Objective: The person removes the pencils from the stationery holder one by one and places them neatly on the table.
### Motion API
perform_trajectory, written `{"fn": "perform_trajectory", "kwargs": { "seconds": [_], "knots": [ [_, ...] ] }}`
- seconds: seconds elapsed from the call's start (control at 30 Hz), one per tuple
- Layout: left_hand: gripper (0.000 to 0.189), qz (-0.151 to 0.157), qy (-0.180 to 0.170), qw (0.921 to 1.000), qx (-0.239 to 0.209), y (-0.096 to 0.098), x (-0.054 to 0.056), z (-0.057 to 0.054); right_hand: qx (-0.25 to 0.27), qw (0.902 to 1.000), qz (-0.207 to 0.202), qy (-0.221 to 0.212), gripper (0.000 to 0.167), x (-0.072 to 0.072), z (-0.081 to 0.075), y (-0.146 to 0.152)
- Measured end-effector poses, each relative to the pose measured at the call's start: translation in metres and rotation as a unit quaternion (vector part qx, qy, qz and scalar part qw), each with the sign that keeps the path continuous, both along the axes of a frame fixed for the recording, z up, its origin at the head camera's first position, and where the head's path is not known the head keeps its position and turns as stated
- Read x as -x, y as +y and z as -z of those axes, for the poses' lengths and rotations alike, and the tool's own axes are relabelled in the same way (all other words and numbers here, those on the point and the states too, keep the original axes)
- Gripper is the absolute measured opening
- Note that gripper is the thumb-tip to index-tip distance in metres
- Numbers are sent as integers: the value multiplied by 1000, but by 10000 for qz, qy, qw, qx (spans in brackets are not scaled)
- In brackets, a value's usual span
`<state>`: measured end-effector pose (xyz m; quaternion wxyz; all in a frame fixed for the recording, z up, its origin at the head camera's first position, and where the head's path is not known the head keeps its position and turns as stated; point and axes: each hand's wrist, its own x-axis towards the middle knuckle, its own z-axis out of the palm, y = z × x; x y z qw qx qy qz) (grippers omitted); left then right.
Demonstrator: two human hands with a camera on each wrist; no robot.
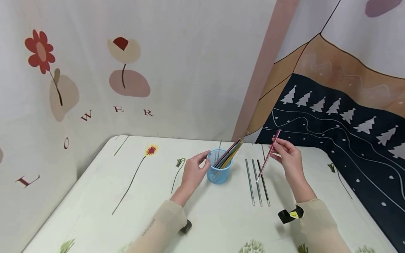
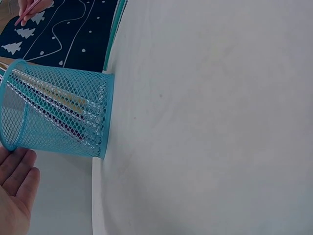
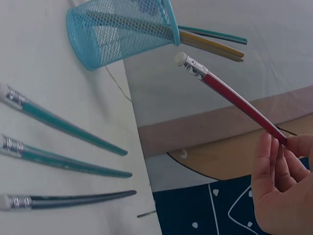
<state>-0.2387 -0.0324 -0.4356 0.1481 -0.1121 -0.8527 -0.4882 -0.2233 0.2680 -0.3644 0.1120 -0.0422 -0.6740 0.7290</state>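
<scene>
My right hand [image 1: 288, 158] pinches a red pencil [image 3: 234, 100] near one end between thumb and fingers. The pencil slants above the table, its white eraser [image 3: 181, 59] pointing down and away from the hand. Beside the blue mesh pen cup [image 1: 219, 176], my left hand [image 1: 193, 173] has its fingertips at the cup's left side, close to the rim. In the left wrist view those fingers [image 2: 24, 178] look extended rather than wrapped round it. Several pencils [image 1: 227, 156] lean to the right inside the upright cup, their eraser ends down.
Two green pencils [image 1: 249, 182] and a black pencil [image 1: 264, 182] lie side by side on the white flower-print table [image 1: 133, 218], right of the cup. A pale printed curtain [image 1: 190, 70] hangs behind, with a dark tree-patterned cloth [image 1: 316, 123] at the right.
</scene>
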Motion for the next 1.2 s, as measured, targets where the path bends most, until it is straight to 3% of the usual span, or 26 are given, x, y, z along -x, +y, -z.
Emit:
{"fn": "perform_trajectory", "kwargs": {
  "seconds": [0.2, 0.43, 0.67, 1.2],
  "knots": [
    [34, 17, -1, 10000, 1, 1, 0, -2, -180, 9998, -22, -115, 26, 0, 3, 12],
    [34, -26, 32, 10000, 4, 1, -1, -1, -632, 9965, 39, -549, 38, 1, 9, 24],
    [34, 14, -27, 10000, -7, 2, -2, 1, -1133, 9898, -259, -817, 41, 2, 23, 39],
    [34, -40, -29, 10000, 27, 0, 0, 1, -1597, 9720, -636, -1601, 50, 13, 53, 50]
  ]
}}
